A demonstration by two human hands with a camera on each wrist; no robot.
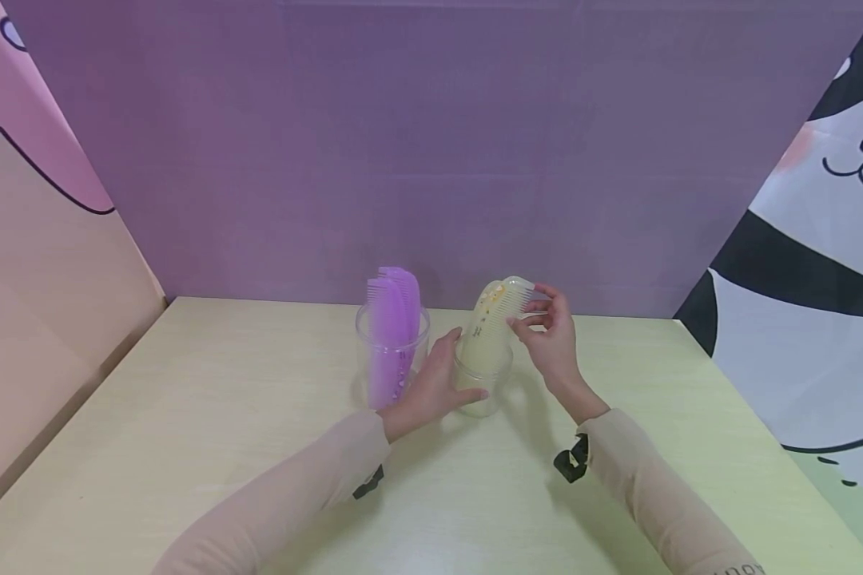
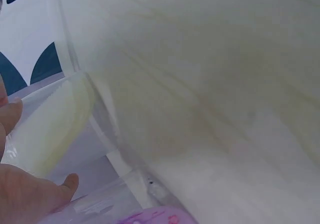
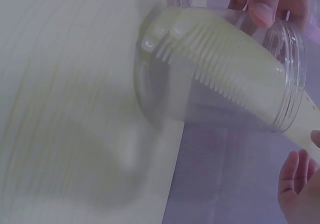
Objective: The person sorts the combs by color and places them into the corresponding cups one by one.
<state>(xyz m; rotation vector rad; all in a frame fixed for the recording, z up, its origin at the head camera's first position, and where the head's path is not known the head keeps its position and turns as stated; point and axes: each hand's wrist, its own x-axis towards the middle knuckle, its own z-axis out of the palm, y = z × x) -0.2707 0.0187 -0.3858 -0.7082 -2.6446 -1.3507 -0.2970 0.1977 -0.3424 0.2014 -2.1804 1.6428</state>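
Combs [image 1: 499,313] in clear cup [image 1: 483,382]

The left wrist view is mostly a pale blur of table [image 2: 210,84], with only the edge of the left hand [image 2: 25,194] showing at the bottom corner and a sliver of the purple comb [image 2: 155,218] cut off by the lower edge. In the right wrist view the right hand [image 3: 300,184] is clipped at the corner, and the yellow comb [image 3: 225,64] runs out past the right edge. From the head view, the lower part of the clear cup [image 1: 483,375] hides behind the left hand's fingers [image 1: 467,394], and the small marks on the yellow comb are too tiny to read.
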